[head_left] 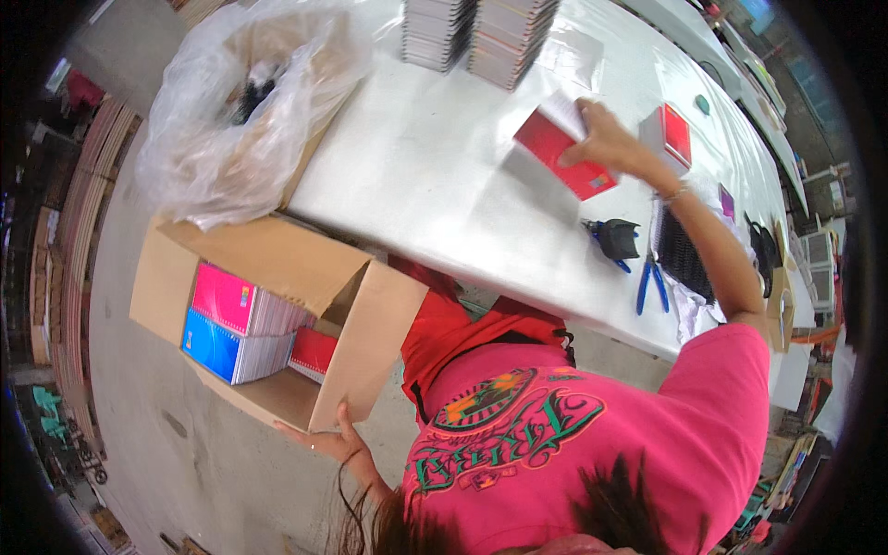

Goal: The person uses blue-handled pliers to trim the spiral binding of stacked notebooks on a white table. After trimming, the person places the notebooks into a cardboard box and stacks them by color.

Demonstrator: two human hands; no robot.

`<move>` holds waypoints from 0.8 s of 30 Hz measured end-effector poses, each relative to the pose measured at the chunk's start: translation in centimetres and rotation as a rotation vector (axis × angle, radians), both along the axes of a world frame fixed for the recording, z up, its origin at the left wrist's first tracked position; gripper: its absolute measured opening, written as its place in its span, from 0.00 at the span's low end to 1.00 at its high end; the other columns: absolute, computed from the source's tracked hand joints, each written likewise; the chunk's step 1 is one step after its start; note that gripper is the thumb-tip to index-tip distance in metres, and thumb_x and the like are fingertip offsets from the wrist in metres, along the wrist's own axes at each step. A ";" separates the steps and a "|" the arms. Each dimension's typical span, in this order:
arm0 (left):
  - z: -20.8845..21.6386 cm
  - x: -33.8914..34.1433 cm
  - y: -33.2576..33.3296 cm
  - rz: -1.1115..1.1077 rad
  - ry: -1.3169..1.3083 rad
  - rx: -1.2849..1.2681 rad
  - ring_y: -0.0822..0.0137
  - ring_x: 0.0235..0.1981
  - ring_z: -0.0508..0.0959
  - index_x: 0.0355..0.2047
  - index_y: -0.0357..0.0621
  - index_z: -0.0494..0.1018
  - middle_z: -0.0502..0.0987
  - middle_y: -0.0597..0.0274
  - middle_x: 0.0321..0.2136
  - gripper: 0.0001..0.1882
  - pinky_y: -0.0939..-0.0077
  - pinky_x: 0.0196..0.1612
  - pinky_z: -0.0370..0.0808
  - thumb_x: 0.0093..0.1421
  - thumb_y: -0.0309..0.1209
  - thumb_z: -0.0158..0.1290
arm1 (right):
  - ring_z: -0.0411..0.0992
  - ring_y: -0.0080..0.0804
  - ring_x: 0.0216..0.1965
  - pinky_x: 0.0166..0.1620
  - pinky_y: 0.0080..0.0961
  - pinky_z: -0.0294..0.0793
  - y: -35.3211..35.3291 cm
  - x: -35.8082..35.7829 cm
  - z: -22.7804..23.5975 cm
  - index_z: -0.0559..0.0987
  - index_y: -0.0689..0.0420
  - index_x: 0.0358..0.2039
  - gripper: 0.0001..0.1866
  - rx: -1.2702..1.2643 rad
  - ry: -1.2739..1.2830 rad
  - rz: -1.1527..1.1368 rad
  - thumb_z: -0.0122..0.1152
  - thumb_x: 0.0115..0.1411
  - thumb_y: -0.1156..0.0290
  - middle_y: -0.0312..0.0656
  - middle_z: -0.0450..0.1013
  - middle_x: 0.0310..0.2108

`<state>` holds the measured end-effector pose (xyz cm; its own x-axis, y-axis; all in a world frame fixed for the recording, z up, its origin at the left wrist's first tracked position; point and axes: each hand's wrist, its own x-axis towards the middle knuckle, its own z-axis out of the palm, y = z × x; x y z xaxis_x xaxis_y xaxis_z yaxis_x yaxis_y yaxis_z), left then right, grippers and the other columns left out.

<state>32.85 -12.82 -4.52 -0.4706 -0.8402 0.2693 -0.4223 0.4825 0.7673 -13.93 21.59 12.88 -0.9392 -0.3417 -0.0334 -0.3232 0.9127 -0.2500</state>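
My right hand point(606, 139) grips a red-covered notebook point(555, 143) above the white table; its white page edges show, and how many notebooks are in the grip I cannot tell. Down at the left, my left hand point(338, 444) holds the lower corner of an open cardboard box point(370, 342), thumb on the side and fingers beneath. Inside the box stand packed spiral notebooks: a pink-topped stack point(225, 298), a blue-topped stack point(213, 345) and, lower down, a red one point(314, 350).
Tall stacks of spiral notebooks point(509, 42) stand at the table's far side. Blue-handled pliers point(652, 285), a black tool point(617, 239), black binding coils point(683, 250) and a red-topped stack point(676, 134) lie to the right. A plastic-lined carton point(250, 111) stands behind the box.
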 end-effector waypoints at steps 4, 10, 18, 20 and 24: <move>0.7 -0.1 0.2 0.038 -0.113 -0.115 0.42 0.70 0.45 0.70 0.34 0.33 0.40 0.36 0.69 0.63 0.48 0.69 0.48 0.52 0.50 0.66 | 0.65 0.60 0.53 0.51 0.59 0.66 0.1 1.1 -5.8 0.59 0.62 0.59 0.54 0.116 0.172 -0.012 0.72 0.32 0.54 0.60 0.65 0.49; -2.1 0.4 -1.4 -0.012 -0.005 -0.120 0.42 0.67 0.55 0.69 0.33 0.34 0.44 0.35 0.68 0.63 0.47 0.67 0.56 0.53 0.54 0.64 | 0.67 0.60 0.51 0.51 0.60 0.65 0.8 0.9 -5.6 0.58 0.63 0.60 0.54 0.038 0.119 0.010 0.71 0.34 0.55 0.59 0.67 0.47; 0.0 -0.2 0.1 -0.030 0.014 -0.060 0.43 0.65 0.58 0.69 0.32 0.34 0.45 0.35 0.67 0.60 0.48 0.64 0.61 0.56 0.54 0.61 | 0.78 0.27 0.40 0.47 0.25 0.79 14.4 -4.2 4.3 0.76 0.60 0.47 0.25 -1.210 -0.609 -0.323 0.72 0.51 0.63 0.43 0.77 0.43; 0.0 -0.5 0.3 -0.011 -0.029 -0.134 0.42 0.65 0.58 0.69 0.32 0.35 0.46 0.34 0.67 0.59 0.48 0.64 0.61 0.56 0.54 0.61 | 0.79 0.27 0.34 0.41 0.26 0.82 18.9 -5.7 5.5 0.75 0.62 0.45 0.25 -1.260 -0.466 -0.409 0.72 0.52 0.62 0.44 0.78 0.39; -1.5 0.6 -0.7 0.030 -0.181 -0.330 0.40 0.65 0.58 0.69 0.30 0.38 0.46 0.33 0.67 0.58 0.48 0.65 0.59 0.57 0.54 0.60 | 0.79 0.30 0.35 0.41 0.31 0.82 27.0 -7.5 4.5 0.76 0.60 0.46 0.25 -1.433 -0.481 -0.480 0.72 0.53 0.59 0.43 0.79 0.40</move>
<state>33.43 -13.49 -6.05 -0.5123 -0.7360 0.4425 -0.5542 0.6769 0.4843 -21.44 48.55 17.41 -0.9618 -0.0376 -0.2711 0.2735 -0.1702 -0.9467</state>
